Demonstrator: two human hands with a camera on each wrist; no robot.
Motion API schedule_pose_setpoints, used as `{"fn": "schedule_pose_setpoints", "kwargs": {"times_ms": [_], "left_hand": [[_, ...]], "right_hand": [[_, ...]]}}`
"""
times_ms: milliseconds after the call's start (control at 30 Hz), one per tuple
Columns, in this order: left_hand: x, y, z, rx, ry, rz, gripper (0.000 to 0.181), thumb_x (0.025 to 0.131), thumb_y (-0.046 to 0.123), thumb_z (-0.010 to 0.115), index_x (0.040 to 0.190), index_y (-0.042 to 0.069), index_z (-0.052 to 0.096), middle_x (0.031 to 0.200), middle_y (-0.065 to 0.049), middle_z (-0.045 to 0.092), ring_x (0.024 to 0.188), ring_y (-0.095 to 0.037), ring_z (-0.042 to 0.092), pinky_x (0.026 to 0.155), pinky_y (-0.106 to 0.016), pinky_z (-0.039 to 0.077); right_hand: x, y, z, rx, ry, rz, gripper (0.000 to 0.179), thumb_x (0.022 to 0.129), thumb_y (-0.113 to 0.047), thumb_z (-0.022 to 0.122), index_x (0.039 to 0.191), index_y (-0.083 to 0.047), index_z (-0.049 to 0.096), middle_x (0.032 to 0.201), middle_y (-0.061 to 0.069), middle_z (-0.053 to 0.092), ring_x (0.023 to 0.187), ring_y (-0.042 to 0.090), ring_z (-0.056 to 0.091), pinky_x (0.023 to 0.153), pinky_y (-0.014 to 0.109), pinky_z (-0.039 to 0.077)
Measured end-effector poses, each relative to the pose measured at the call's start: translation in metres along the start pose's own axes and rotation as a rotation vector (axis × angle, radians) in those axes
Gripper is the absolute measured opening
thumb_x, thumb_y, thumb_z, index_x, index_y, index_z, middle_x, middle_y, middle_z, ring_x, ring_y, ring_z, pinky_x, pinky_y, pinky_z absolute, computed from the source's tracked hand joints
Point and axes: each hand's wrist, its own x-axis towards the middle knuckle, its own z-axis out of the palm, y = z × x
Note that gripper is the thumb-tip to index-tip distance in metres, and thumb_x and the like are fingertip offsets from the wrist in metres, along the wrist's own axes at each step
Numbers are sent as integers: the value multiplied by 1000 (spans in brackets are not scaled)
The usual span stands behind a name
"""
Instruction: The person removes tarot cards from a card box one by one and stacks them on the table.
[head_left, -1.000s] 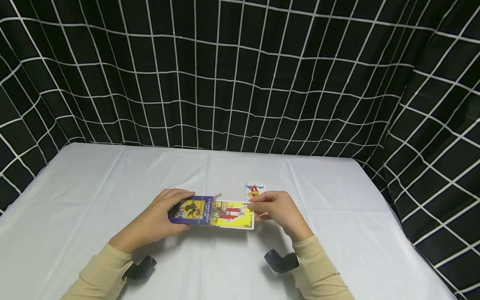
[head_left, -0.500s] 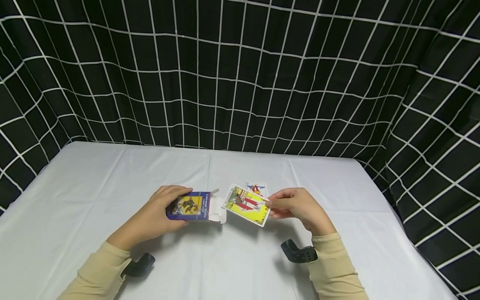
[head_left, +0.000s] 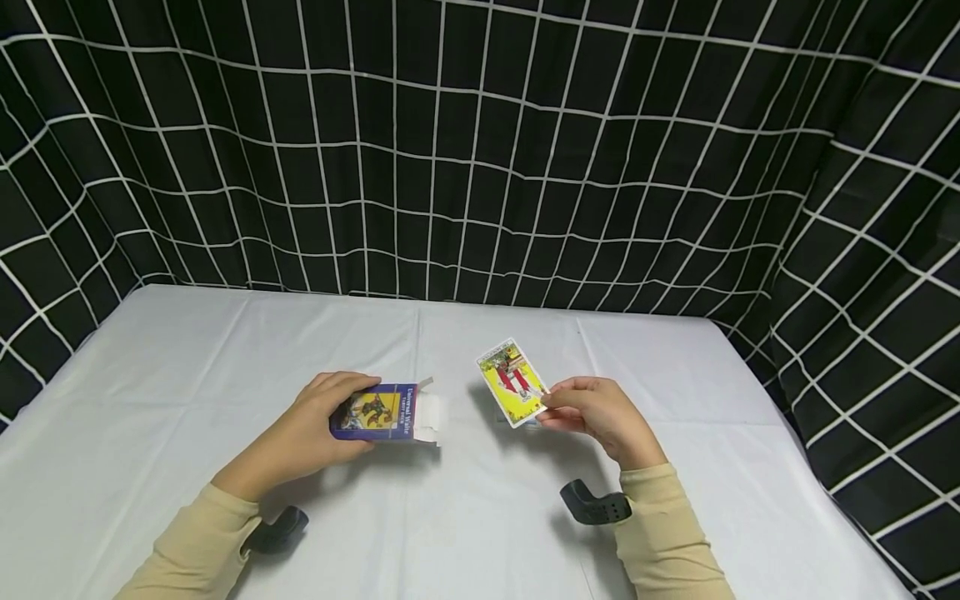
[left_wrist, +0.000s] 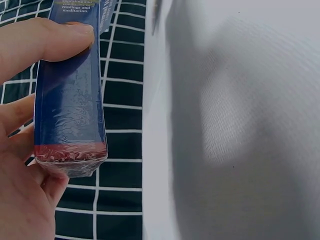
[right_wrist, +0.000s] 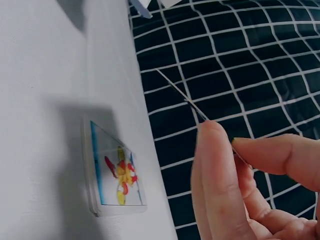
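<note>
In the head view my left hand [head_left: 307,429] grips a blue tarot card box [head_left: 373,412] from its left end, and the box's white flap stands open on the right. Clear wrap covers the box [left_wrist: 72,107] in the left wrist view, with the thumb on its narrow side. Between thumb and fingers my right hand [head_left: 600,417] pinches a yellow tarot card [head_left: 512,382] showing a red-robed figure, held tilted above the table. Edge-on, that card [right_wrist: 180,94] is a thin line in the right wrist view. Below it lies a short stack of cards [right_wrist: 117,172], mostly hidden in the head view.
A white cloth [head_left: 225,358] covers the table. Black curtains [head_left: 465,150] with a white grid stand behind it and at both sides. A dark wrist mount [head_left: 596,504] sits under the right forearm, another [head_left: 277,532] under the left.
My right hand has drawn the yellow card out of the box to the right, then turned and raised it over the stack. My left hand with the box has shifted only slightly.
</note>
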Motion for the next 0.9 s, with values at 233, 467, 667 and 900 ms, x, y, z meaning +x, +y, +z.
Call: {"fn": "schedule_pose_setpoints", "kwargs": {"times_ms": [233,467,667,900], "left_hand": [[0,-1,2,8,-6,0,73,66,17,81,132,11,50,130,-6,52,120,-24,41,100,-49,33],[0,-1,2,7,-10,-3,72,66,17,80,131,12,50,130,-6,52,120,-25,41,101,-50,32],[0,-2,4,11,-13,-2,71,67,17,80,131,13,50,130,-5,52,120,-25,41,101,-50,31],[0,-2,4,15,-17,1,71,67,16,80,131,14,50,130,-5,52,121,-25,40,101,-51,30]], "right_hand": [[5,6,1,40,33,-1,20,82,1,57,95,15,53,71,7,65,62,10,67,64,22,54],[14,16,3,32,28,3,16,84,-1,59,93,12,54,67,3,67,62,9,66,63,22,54],[23,29,3,45,37,42,15,84,1,58,94,12,54,66,4,66,61,8,65,63,22,54],[29,38,3,54,34,71,17,84,0,60,95,12,54,67,4,66,62,9,65,63,20,54]]}}
